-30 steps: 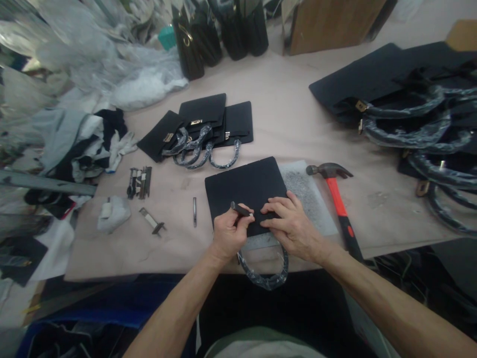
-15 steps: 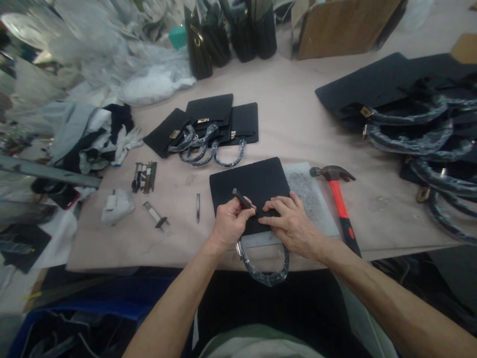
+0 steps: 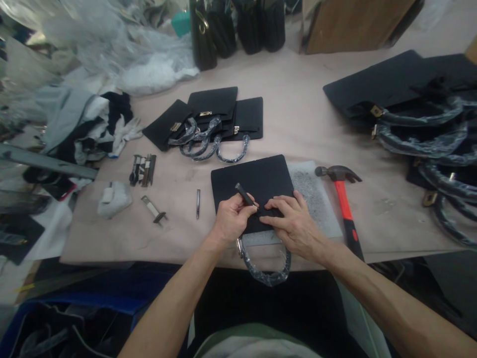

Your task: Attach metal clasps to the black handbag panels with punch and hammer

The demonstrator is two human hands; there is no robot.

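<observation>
My left hand (image 3: 233, 219) is closed around a short dark punch (image 3: 244, 193), tilted, its tip against the black bag panel (image 3: 249, 174). My right hand (image 3: 290, 219) lies on the panel's lower right with its fingers spread, fingertips near the punch tip. Under the panel is a speckled white slab (image 3: 316, 199). A plastic-wrapped handle (image 3: 270, 278) hangs over the table's front edge toward me. To the right lies a claw hammer (image 3: 343, 204) with an orange and black grip. A slim metal rod (image 3: 198, 204) rests left of the panel.
Black bag pieces with wrapped handles (image 3: 212, 112) lie behind the panel, and more handled pieces (image 3: 421, 119) are piled at right. Several metal punches (image 3: 142, 170) and another metal tool (image 3: 153, 210) sit at left. A cardboard box (image 3: 361, 27) stands at the back.
The camera view has shifted slightly. Both hands, the punch and the panel keep the same positions relative to each other.
</observation>
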